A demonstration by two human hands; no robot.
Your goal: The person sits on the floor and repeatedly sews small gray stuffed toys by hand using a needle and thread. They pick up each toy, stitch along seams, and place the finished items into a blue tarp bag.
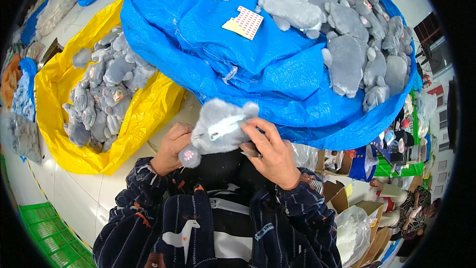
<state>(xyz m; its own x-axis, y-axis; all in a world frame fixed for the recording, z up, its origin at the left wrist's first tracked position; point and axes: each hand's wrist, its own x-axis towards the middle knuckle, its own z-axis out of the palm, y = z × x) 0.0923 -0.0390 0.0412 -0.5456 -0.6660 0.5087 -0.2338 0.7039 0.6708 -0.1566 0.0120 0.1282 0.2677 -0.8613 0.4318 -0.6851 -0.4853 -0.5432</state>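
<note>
A small grey plush toy [210, 115] is held up in front of my body between both hands. One of its paws, with pink pads, hangs down at the left. My left hand [171, 148] is closed on the toy's left side, its fingertips partly hidden. Across the toy's middle lies a pale, whitish strip [229, 127] with a small dark spot at its left end. My right hand [270, 151] grips the toy's right side, thumb and fingers at the strip's right end. Whether the strip is a zip I cannot tell.
A large blue sack [198, 44] spreads ahead, heaped with grey plush pieces [346, 62]. On it lies a sheet of small red-marked stickers [248, 24]. At left stands a yellow sack [54, 84] of similar pieces. A green crate [54, 238] and cardboard boxes [337, 196] flank me.
</note>
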